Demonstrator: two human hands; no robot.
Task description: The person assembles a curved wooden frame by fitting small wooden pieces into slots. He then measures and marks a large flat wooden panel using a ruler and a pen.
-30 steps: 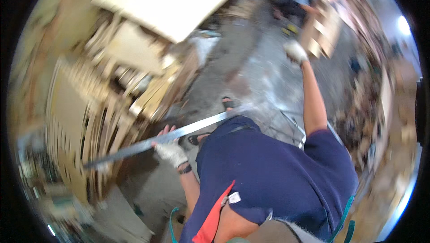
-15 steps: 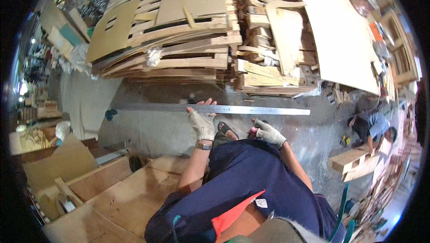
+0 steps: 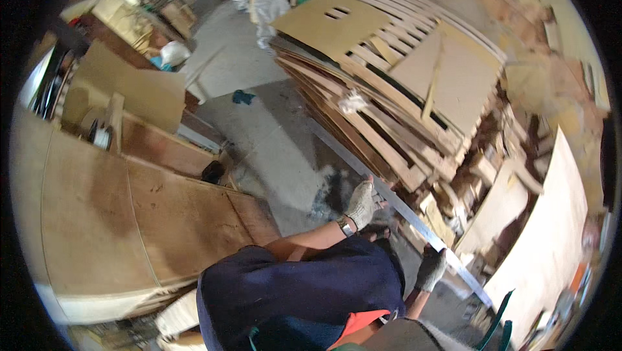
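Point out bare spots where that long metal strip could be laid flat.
Bare concrete floor runs between the plywood sheet and the wood stack, with only a blue rag there. The plywood sheet's top is bare too. Past the metal strip, held by left hand and right hand, scraps crowd the ground.

1. One long metal straightedge (image 3: 395,205), running diagonally over the floor.
2. Two gloved hands on it: the left hand (image 3: 360,203) and the right hand (image 3: 431,270), each in one grey work glove.
3. One big stack of wooden boards and slatted panels (image 3: 395,85); the single pieces are too many and too overlapped to count.
4. One large brown sheet (image 3: 116,221) lying flat on the left.
5. One pale sheet (image 3: 551,241) leaning at the right.
6. One small blue-green rag (image 3: 243,97) on the floor.
7. One white bag (image 3: 173,53).
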